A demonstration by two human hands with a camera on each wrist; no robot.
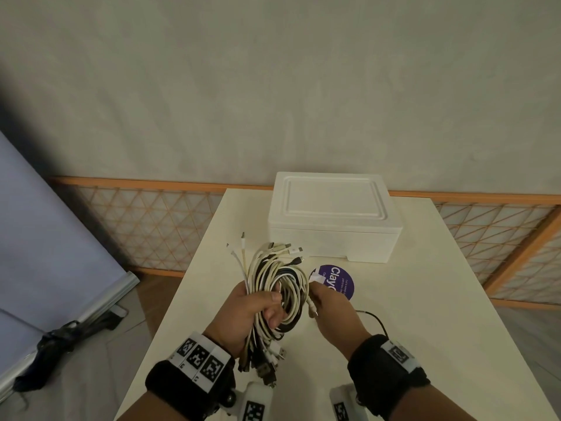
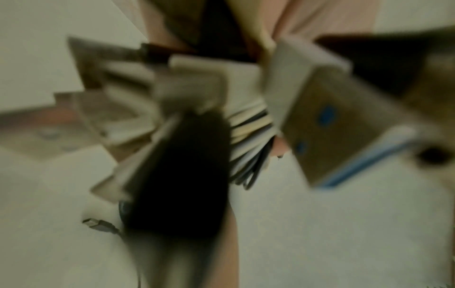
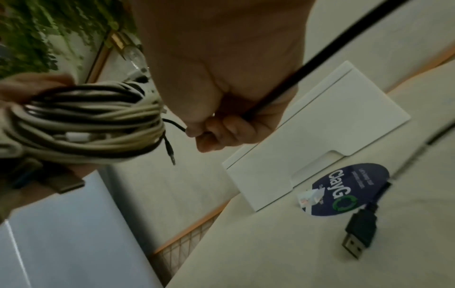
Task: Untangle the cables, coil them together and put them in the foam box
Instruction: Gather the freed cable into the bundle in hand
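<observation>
Coiling's mostly done: left hand point(image 1: 252, 311) grips the cable bundle point(image 1: 279, 287), right hand point(image 1: 331, 311) pinches the last black cable point(image 3: 176, 124); foam box point(image 1: 334, 217) still lidded.

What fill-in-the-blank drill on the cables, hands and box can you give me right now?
1. The coiled bundle of white and black cables is gripped in the ____ hand.
2. The right hand pinches a thin ____ cable.
3. The white foam box has its lid ____.
4. The round purple sticker lies on the cream ____, in front of the box.

Missing words: left; black; on; table
</observation>
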